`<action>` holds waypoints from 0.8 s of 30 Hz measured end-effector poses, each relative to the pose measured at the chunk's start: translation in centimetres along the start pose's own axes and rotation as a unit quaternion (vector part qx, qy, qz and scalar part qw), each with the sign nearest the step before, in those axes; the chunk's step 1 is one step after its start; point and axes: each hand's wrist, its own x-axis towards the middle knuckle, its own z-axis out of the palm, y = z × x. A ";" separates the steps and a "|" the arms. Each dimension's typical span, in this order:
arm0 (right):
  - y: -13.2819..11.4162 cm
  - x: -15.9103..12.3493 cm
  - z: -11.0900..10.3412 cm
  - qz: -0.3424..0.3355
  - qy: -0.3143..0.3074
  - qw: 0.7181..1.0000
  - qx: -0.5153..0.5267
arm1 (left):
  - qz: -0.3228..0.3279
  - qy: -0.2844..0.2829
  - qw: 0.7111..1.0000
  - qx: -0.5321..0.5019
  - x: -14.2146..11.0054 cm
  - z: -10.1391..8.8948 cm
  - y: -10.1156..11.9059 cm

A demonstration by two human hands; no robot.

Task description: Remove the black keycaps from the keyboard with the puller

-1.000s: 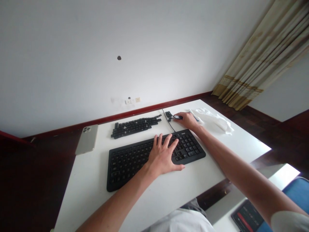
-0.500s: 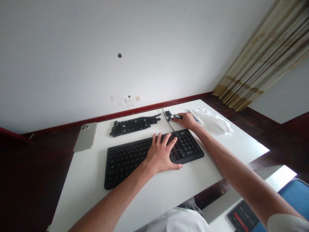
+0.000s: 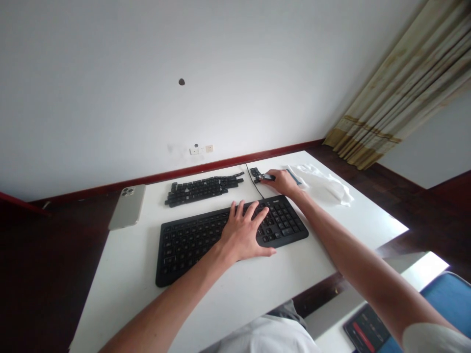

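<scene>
Head cam here, looking down at a white counter (image 3: 121,274) pushed up against the wall. The left hand (image 3: 243,233) is lying flat on a black keyboard (image 3: 206,242), fingers (image 3: 234,210) spread wide and resting on the keys, not gripping anything. The right hand (image 3: 281,182) is up past the keyboard's top edge, fingers (image 3: 274,176) pinched shut on a small dark-and-silver tool (image 3: 267,177). Too small to tell exactly what it is, tbh. Its tip sits right by a little cluster of black keycaps (image 3: 255,172), and a thin black cable (image 3: 253,184) runs just left of them.

Left of that there's a long curved bunch of loose keycaps (image 3: 204,190) lying on the counter, above the keyboard. A crumpled white cloth (image 3: 324,184) lies just right of the right hand, with a silver phone (image 3: 127,207) at the counter's left edge. Down low on the right, a dark tablet (image 3: 366,328) sits by a blue chair (image 3: 447,299).
</scene>
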 end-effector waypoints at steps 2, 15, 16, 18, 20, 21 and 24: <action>-0.2 0.0 -0.1 -0.007 0.002 1.000 0.016 | 0.000 0.004 1.000 0.001 0.1 0.0 0.0; -5.8 -1.9 -4.1 0.152 0.266 0.856 0.416 | 0.022 0.058 0.997 0.036 -0.1 -0.5 0.7; -6.8 -2.7 -4.4 0.169 0.277 0.813 0.483 | 0.031 0.066 0.997 0.041 -0.3 -0.6 1.1; -8.9 -4.6 -4.6 0.196 0.282 0.741 0.577 | 0.041 0.065 0.996 0.039 -0.6 -0.7 1.9; -10.8 -6.9 -4.3 0.223 0.273 0.686 0.637 | 0.040 0.051 0.998 0.026 -0.8 -0.7 2.7; -11.5 -8.0 -4.0 0.238 0.280 0.660 0.656 | 0.036 0.046 0.998 0.020 -0.8 -0.7 3.1; -13.2 -11.0 -2.8 0.281 0.305 0.598 0.686 | 0.026 0.038 0.999 0.014 -0.8 -0.5 3.8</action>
